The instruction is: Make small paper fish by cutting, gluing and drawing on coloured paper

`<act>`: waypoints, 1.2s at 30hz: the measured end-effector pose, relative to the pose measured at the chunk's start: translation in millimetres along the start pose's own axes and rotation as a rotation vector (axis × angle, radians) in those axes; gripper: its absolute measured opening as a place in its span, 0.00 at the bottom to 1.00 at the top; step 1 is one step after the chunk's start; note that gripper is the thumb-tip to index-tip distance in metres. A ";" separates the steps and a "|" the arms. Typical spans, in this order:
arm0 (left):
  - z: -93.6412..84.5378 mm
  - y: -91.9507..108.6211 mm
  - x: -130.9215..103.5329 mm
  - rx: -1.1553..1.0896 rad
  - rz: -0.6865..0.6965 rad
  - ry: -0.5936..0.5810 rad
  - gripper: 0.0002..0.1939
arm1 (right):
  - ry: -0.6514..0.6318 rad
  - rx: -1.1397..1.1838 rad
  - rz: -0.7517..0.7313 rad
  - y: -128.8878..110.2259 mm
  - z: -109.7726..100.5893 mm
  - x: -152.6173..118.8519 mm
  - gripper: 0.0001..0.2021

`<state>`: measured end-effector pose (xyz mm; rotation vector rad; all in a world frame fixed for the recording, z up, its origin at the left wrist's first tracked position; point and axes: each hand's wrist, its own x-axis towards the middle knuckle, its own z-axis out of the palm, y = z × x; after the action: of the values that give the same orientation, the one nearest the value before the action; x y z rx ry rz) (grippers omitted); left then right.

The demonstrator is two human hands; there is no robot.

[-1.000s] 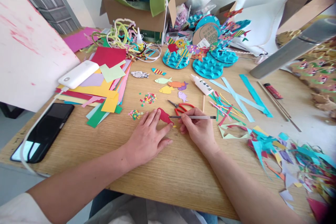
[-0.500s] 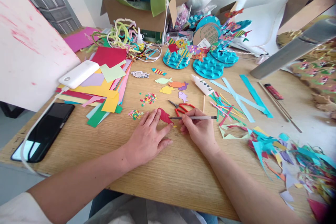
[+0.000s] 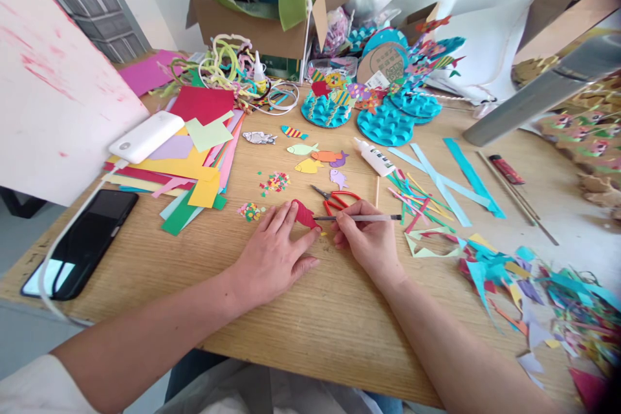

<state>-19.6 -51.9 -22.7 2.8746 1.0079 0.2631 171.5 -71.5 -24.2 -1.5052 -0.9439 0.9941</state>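
No displacement is noted since the preceding views: the red paper fish (image 3: pixel 305 214) is held flat on the wooden table (image 3: pixel 286 336) by the left hand (image 3: pixel 268 252); apart from it, a slim pen (image 3: pixel 383 217) is pinched by the right hand (image 3: pixel 367 242), tip at the fish.

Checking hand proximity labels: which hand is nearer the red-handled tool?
Right. The right hand, holding the pen, is just beside the handle ends of the red-handled tool; the left hand is farther left, fingers on the red paper piece.
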 end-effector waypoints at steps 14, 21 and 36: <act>0.7 -0.5 -1.3 -0.005 0.001 0.004 0.24 | -0.001 -0.002 -0.001 -1.6 0.3 -0.1 0.15; -0.1 -0.8 0.2 -0.007 0.002 -0.002 0.25 | -0.012 0.007 0.014 0.1 -0.2 0.2 0.15; -0.4 -0.7 -0.1 -0.011 0.004 -0.001 0.25 | -0.015 -0.015 0.006 -2.4 -0.7 -0.9 0.15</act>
<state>-20.2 -51.5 -22.4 2.8666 0.9974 0.2669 171.7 -72.2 -21.7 -1.5161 -0.9600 1.0063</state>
